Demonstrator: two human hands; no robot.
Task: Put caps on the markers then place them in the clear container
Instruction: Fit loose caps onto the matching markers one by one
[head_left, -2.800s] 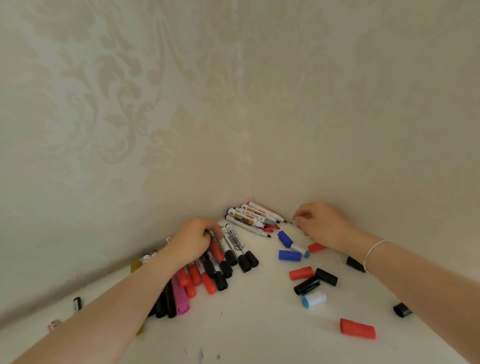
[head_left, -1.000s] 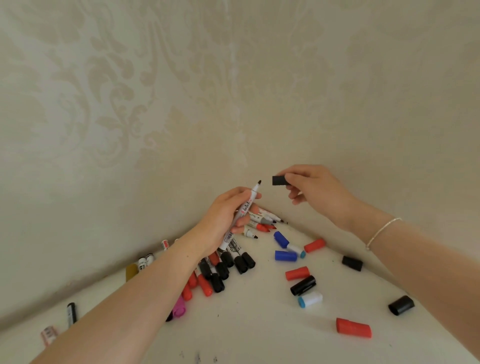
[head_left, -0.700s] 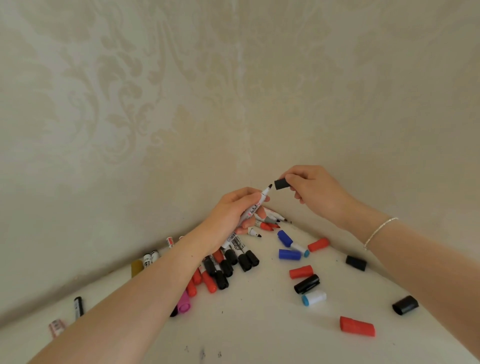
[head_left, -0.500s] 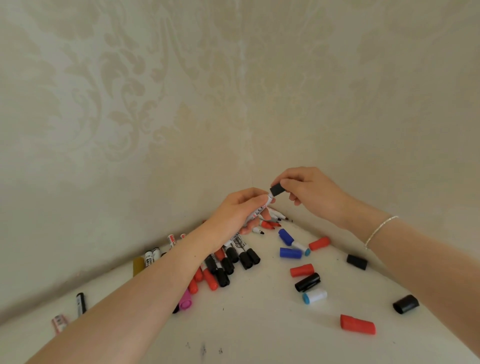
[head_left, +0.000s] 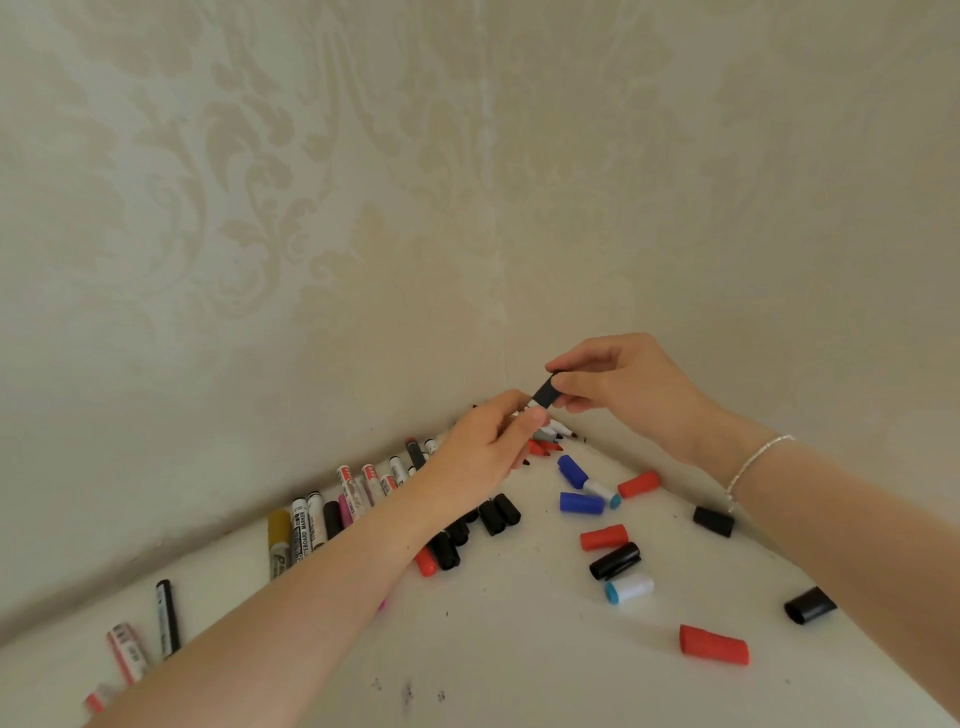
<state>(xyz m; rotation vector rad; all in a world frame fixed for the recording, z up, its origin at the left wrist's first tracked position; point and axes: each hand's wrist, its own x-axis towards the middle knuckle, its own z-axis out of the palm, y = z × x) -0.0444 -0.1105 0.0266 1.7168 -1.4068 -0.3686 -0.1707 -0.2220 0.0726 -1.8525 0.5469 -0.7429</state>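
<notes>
Right now the coming move turns on 1 line: the black cap (head_left: 545, 392) sits over the tip end of the marker (head_left: 531, 406), and the marker's long axis runs from the left hand (head_left: 483, 452) up and rightward toward the right hand (head_left: 618, 387). Both hands meet above the corner, clear of the table (head_left: 519, 649). The right hand pinches the cap between thumb and forefinger; the left hand is curled round the barrel, which its fingers almost wholly hide, so only a short white stretch shows just under the cap. Whether the cap is fully seated I cannot tell; a push along that axis looks like what remains.

The cap is a short, smooth, matte plastic cylinder. Loose caps lie to the right: a red cap (head_left: 714, 644), a black one (head_left: 810, 605), a white-and-blue one (head_left: 628, 588), all rounded and likely to roll. Markers (head_left: 306, 525) lie in a row along the left wall, slim white barrels with printed labels. No clear container is in view, so placing must wait on finding it.
</notes>
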